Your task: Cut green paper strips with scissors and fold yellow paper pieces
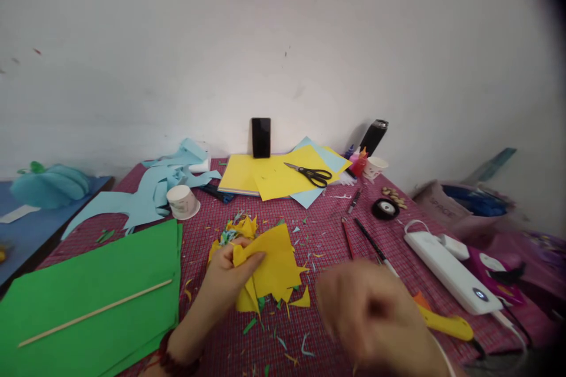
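Observation:
My left hand (pixel 230 265) is closed on a piece of yellow paper (pixel 276 259), pinching its left side between thumb and fingers. The paper has jagged, cut edges and hangs low over the table. Small yellow, green and blue scraps (pixel 239 227) lie about it. My right hand (pixel 365 312) is in front of me at the right, blurred by motion, its fingers looking curled. Whether it holds anything cannot be made out. A yellow tool (pixel 446 324) with a dark cord shows just behind my right wrist, partly hidden by it.
Green sheets (pixel 88 265) with a wooden stick (pixel 95 313) lie left. Black-handled scissors (pixel 312 174) rest on yellow sheets (pixel 239 174) at the back, near a phone (pixel 261 137). A paper cup (pixel 182 201), black tape roll (pixel 385 208) and white power bank (pixel 451 271) stand around.

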The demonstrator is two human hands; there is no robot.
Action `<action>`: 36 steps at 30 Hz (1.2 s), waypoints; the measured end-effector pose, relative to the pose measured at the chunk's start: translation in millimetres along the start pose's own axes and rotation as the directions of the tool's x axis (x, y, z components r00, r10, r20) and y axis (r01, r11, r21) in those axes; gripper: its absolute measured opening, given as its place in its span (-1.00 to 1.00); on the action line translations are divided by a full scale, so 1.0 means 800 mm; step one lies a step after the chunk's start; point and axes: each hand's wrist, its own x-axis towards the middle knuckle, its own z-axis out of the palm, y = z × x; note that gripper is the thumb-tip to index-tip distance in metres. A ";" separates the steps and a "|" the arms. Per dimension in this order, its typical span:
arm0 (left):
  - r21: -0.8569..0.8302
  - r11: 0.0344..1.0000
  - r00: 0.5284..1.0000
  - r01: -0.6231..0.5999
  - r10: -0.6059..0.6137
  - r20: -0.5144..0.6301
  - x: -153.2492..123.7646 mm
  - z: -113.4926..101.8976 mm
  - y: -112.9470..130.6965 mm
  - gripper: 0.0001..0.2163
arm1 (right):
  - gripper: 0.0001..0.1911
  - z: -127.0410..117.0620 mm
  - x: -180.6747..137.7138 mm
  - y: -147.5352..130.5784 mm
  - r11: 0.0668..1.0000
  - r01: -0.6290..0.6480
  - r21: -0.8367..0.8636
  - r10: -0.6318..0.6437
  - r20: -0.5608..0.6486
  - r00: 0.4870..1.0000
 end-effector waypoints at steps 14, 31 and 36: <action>0.087 0.995 0.999 0.049 -0.049 0.002 -0.001 0.001 -0.010 -0.53 | -0.65 -0.020 0.036 0.109 0.915 -0.386 0.116 0.403 -0.222 0.888; 0.553 0.580 0.773 -0.597 0.600 0.205 -0.002 -0.003 -0.010 -0.88 | -0.81 -0.014 0.037 0.111 0.925 -0.345 -0.159 0.268 -0.368 0.890; 0.520 0.475 0.691 -0.709 0.613 0.382 -0.011 0.002 -0.003 -0.92 | -0.82 -0.012 0.037 0.111 0.934 -0.337 -0.120 0.280 -0.343 0.897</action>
